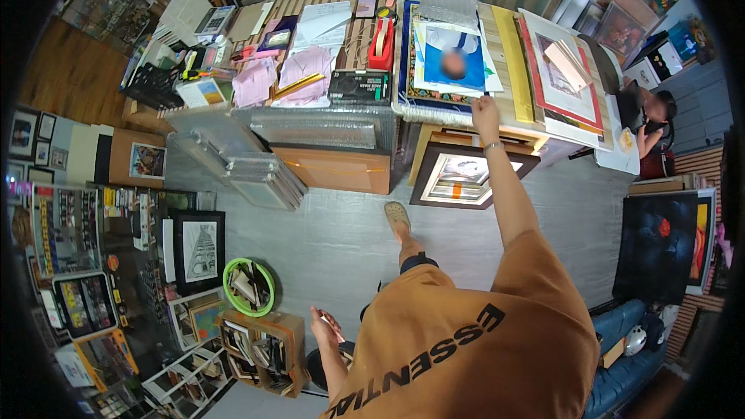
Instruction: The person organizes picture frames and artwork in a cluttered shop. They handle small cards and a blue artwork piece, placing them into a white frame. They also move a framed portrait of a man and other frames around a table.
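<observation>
Left hand (324,327): held low beside the hip, fingers curled around a small item that cannot be identified. Right hand (486,111): arm extended, fingers laid on the lower edge of a blue print (454,62), grip not discernible. Print lies just beyond the fingers on the surface (508,112); a framed picture (466,177) leans on the floor below them.
</observation>
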`<state>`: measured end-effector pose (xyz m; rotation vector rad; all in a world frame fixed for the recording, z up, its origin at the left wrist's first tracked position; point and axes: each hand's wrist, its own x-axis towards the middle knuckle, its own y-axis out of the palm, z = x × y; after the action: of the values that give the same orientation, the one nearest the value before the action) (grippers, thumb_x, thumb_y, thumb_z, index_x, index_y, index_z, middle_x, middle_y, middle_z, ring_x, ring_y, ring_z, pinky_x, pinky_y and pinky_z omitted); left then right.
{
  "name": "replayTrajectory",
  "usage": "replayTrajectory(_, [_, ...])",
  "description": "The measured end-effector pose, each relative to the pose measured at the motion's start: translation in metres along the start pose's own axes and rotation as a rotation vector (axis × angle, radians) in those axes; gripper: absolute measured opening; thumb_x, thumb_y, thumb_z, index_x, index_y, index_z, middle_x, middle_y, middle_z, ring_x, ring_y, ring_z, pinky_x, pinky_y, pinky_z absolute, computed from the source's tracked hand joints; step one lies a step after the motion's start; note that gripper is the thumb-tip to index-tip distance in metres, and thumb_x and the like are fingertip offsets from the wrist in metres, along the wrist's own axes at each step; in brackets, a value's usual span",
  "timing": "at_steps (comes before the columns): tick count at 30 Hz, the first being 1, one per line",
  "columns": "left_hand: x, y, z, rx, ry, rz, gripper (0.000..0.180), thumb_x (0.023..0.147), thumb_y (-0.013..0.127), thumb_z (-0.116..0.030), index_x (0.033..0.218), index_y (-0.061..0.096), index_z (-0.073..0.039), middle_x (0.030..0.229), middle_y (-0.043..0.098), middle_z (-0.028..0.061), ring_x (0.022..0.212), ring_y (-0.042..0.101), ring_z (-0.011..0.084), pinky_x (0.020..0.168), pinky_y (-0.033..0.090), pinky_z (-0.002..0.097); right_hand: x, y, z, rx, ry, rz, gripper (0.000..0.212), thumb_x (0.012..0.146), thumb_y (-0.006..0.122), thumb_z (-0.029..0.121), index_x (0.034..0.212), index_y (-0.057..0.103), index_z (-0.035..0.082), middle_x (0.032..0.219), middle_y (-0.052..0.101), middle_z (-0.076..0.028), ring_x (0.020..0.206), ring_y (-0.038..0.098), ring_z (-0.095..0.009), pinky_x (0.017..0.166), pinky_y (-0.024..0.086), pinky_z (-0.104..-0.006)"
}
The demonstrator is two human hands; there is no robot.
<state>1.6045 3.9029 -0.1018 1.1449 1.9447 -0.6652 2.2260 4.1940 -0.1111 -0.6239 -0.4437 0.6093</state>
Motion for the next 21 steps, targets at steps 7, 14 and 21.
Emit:
replayTrajectory(7, [-0.004, 0.064, -0.08, 0.37, 0.084, -0.027, 0.055, 0.102, 0.039, -0.053, 0.072, 0.048, -0.008, 0.055, 0.044, 0.0034, 0.04, 0.046, 0.0164, 0.038, 0.039, 0.0316, 0.118, 0.068, -0.007, -0.637, 0.373, 0.161, 0.087, 0.075, 0.075, 0.06, 0.123, 0.05, -0.008, 0.122, 0.056, -0.03, 0.115, 0.057, -0.042, 0.093, 0.05, -0.0528])
replayTrajectory(14, [0.007, 0.103, -0.086, 0.367, 0.0, 0.019, 0.058, 0.101, 0.041, -0.056, 0.071, 0.05, -0.007, 0.053, 0.047, 0.0048, 0.041, 0.047, 0.0165, 0.039, 0.038, 0.0307, 0.136, 0.067, -0.003, -0.572, 0.679, 0.255, 0.116, 0.057, 0.088, 0.06, 0.135, 0.036, -0.007, 0.133, 0.051, -0.026, 0.124, 0.053, -0.04, 0.1, 0.046, -0.0561])
replayTrajectory(21, [0.025, 0.141, -0.107, 0.537, 0.023, 0.177, 0.06, 0.098, 0.044, -0.061, 0.072, 0.05, -0.008, 0.052, 0.047, 0.0035, 0.041, 0.048, 0.0162, 0.039, 0.038, 0.0302, 0.152, 0.067, -0.037, -0.529, 0.357, 0.228, 0.051, 0.076, 0.077, 0.045, 0.103, 0.068, 0.003, 0.115, 0.062, -0.022, 0.114, 0.056, -0.04, 0.099, 0.043, -0.0511])
